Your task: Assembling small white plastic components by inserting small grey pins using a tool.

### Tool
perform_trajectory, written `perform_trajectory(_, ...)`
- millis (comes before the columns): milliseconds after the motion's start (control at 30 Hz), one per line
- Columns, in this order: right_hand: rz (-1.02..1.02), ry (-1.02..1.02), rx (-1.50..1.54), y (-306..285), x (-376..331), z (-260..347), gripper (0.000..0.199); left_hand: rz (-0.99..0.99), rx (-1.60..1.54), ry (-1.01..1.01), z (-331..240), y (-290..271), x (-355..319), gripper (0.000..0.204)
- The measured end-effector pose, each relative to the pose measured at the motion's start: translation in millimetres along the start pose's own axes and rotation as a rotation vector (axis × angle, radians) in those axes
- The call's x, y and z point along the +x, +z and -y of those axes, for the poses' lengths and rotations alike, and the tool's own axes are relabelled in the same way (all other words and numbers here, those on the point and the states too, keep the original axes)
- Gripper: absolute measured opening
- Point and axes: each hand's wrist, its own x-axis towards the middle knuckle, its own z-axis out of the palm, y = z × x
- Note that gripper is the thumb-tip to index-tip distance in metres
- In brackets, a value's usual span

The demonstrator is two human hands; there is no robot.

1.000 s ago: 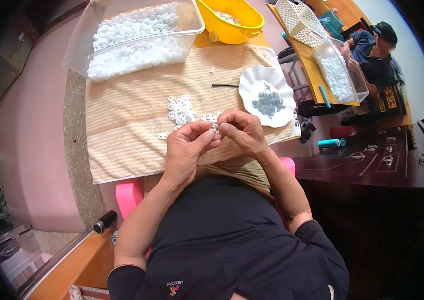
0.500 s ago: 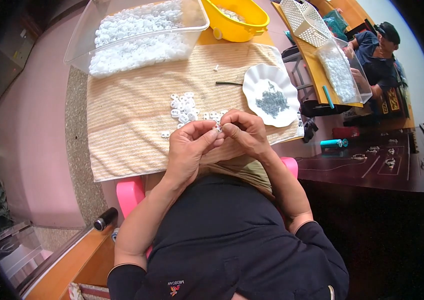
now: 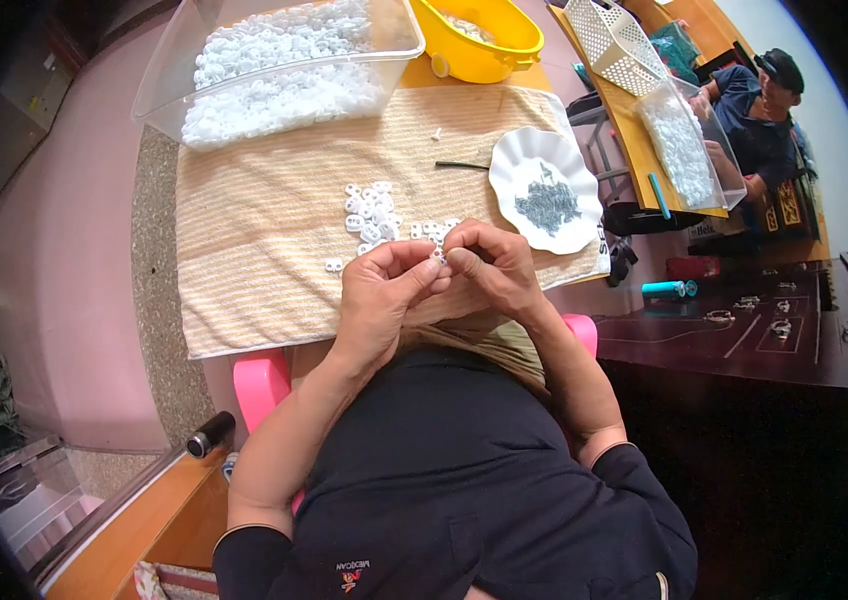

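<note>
Pinching white piece (image 3: 439, 257) over rumpled cloth (image 3: 264, 230)

A striped cloth (image 3: 264, 220) bears white pieces (image 3: 374, 212), a dish (image 3: 516, 152) and perhaps a stick (image 3: 462, 165).

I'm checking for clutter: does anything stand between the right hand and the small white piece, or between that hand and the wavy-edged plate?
Nothing visible does: the right hand pinches the small white piece directly, and only striped cloth shows between that hand and the wavy-edged plate.
</note>
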Motion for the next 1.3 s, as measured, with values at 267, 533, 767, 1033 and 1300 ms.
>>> perform_trajectory(267, -0.006, 0.034, -0.042, 2.3, -2.6, -0.6, 0.008, -0.024, 0.006, 0.009, 1.7, 0.6, -1.2, 0.02)
perform_trajectory(533, -0.004, 0.071, -0.076, 3.5, -3.1, -2.4, 0.009, -0.033, 0.009, 0.02, 3.6, -0.3, -0.6, 0.021)
perform_trajectory(767, -0.002, 0.014, -0.123, 2.8, -2.0, -6.1, 0.011, -0.03, 0.104, 0.057, 3.4, 0.6, -2.0, 0.02)
perform_trajectory(1033, 0.041, 0.163, -0.136, 2.5, -4.9, 4.9, 0.014, -0.014, 0.133, 0.087, 7.5, 1.5, -4.9, 0.019)
perform_trajectory(1300, 0.027, 0.108, -0.093, 2.5, -1.8, 7.0, 0.014, 0.007, 0.121, 0.115, 5.9, 1.4, -1.7, 0.017)
